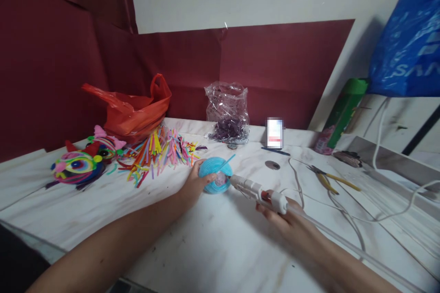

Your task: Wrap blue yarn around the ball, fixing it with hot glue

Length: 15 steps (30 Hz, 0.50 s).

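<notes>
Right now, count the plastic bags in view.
3: the red bag at the table's back left, the clear bag at the back middle, the blue bag upper right. Others may be hidden.

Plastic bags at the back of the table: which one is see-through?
The crinkled clear plastic bag in the middle, holding dark purple bits. The orange-red plastic bag to its left is not clear, and the blue plastic bag hangs off to the right.
</notes>
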Tool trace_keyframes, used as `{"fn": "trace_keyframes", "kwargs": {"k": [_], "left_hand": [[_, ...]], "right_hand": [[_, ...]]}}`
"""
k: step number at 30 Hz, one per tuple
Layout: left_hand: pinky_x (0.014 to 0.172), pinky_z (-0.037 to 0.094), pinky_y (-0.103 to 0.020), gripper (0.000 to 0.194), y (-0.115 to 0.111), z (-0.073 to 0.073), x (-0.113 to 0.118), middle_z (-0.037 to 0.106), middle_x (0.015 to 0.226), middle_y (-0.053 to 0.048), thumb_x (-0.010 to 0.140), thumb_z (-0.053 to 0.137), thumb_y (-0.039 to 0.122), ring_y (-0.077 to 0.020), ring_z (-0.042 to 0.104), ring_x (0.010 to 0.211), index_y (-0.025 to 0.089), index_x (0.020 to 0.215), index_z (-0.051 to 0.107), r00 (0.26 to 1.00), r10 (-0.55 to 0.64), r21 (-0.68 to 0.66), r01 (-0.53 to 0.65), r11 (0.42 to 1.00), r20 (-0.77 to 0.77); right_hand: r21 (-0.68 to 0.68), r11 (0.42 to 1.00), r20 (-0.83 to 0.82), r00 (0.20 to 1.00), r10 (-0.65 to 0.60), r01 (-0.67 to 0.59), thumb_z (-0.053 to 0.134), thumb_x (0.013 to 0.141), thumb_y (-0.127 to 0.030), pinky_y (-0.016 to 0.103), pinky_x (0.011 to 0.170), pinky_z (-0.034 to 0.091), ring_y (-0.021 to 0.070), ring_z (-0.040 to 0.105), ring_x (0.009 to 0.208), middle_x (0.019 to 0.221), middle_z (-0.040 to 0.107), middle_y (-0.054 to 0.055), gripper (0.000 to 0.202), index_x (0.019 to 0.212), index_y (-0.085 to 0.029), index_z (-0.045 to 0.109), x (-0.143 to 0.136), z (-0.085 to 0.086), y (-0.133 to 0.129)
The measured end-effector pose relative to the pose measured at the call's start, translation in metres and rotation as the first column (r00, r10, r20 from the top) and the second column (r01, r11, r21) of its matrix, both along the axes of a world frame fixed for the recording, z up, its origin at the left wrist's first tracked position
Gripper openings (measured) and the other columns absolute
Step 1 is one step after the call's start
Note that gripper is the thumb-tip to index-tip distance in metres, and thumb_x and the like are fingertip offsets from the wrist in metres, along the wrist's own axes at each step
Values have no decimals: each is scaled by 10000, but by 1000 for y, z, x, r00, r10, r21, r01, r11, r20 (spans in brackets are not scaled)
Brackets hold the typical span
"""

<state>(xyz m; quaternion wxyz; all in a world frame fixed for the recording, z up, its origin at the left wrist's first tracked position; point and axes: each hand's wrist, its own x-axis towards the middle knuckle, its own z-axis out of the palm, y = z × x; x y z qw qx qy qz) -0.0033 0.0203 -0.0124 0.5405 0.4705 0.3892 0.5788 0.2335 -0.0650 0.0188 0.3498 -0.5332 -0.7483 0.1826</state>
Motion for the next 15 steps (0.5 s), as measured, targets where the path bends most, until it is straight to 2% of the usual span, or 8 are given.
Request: {"fn": "trace_keyframes", "kwargs": {"k": [5,9,15], "left_hand": [[796,484,-343,629,2,-2,0,639,1015,-59,589,760,287,-222,624,902,226,1144,470,1000,7,-7,-7,1000,11],[809,484,-354,676,1,-2,0,642,1032,-70,566,781,295,-232,626,916,213,1155,461,999,-34,-5,34,999,-20],[764,495,-345,631,2,-2,0,660,987,-58,562,785,304,-219,637,865,217,1116,494,996,-9,-25,11,1000,85]], "right_hand": [[7,1000,-5,1000,7,-7,441,815,-314,269,526,428,179,556,599,621,571,13,234,747,-194,630,-1,0,0],[10,999,-36,998,45,-45,477,805,-312,257,525,429,168,556,588,610,571,3,200,750,-193,628,-1,0,1],[37,998,-70,996,51,-49,507,791,-307,241,484,409,160,547,554,594,579,-5,179,714,-200,628,1,-5,2]]}}
